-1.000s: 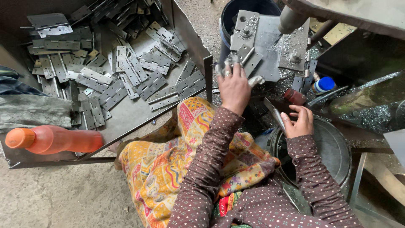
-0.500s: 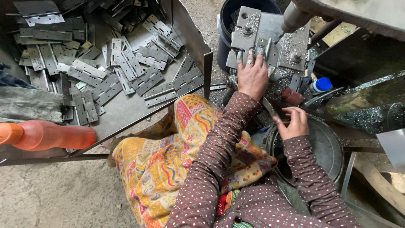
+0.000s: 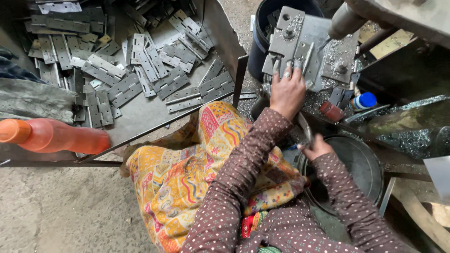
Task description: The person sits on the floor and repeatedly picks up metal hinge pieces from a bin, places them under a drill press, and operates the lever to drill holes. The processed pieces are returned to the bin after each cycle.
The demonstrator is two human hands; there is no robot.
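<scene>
I see the big grey steel tray of flat metal hinges [image 3: 140, 79] filling the upper left of the frame, its raised rim [image 3: 220, 33] running down toward the middle. At upper right sits the grey steel drill-press jig plate [image 3: 304, 42], dusted with bright swarf, with the drill spindle [image 3: 344, 21] hanging over it.

My left hand [image 3: 287, 91] lies on the jig's near edge, fingers spread and pressing a narrow grey hinge leaf [image 3: 307, 51] flat against the fixture. To do this well, I judge the leaf should sit hard against its stop with my fingertips kept clear of the bit's line.

My right hand [image 3: 318, 147] is at centre right, over the rim of the round dark metal pan [image 3: 365, 164]; it seems curled around a thin curved metal handle [image 3: 304, 129], though I cannot tell how firmly.

Behind the jig stands a dark blue plastic bucket [image 3: 262, 28]. At middle left an orange plastic bottle [image 3: 56, 136] lies on its side. A small blue-capped bottle [image 3: 363, 100] stands right of the jig. The floor at lower left is bare grey concrete [image 3: 56, 211], and metal shavings glitter at far right.
</scene>
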